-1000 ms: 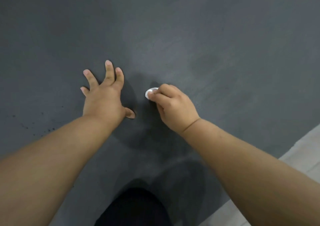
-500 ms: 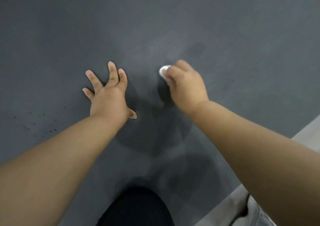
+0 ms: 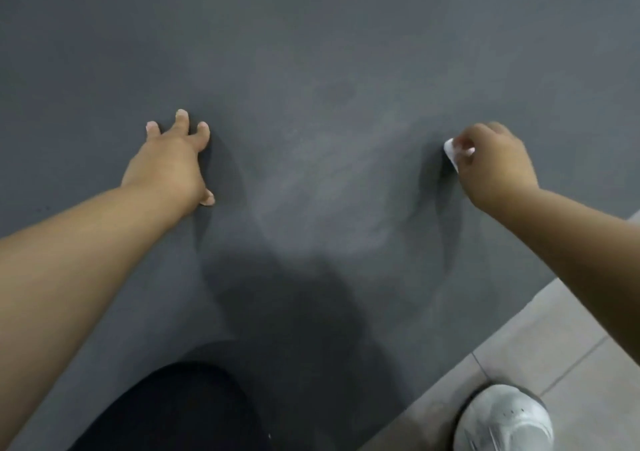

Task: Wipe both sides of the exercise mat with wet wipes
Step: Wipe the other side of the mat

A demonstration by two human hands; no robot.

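Exercise mat (image 3: 329, 70), dark grey, lies flat on the floor and fills almost the whole view; the person kneels on it, so it is directly under both hands.

Nearest to the camera, a knee (image 3: 166, 412) in black cloth rests on the mat. At the lower right a white shoe (image 3: 502, 419) stands on the pale tiled floor (image 3: 571, 357), just beside the edge of the mat. I think one leg is on the mat and one is off it, so that the body can lean forward.

Further out, both bare forearms stretch ahead and are well apart. The left hand (image 3: 169, 163) lies on the mat with straight, spread fingers and holds nothing. It probably carries some body weight and stops the mat from sliding under the rubbing. The right hand (image 3: 495, 166) has its fingers curled, and they pinch a small white wet wipe (image 3: 450, 154), folded into a wad. The wipe seems to touch the mat, near its right edge.

Between the hands some paler streaks (image 3: 329, 187) show on the surface, possibly moisture from wiping. The far part of the mat looks plain. Which side is up I cannot tell.
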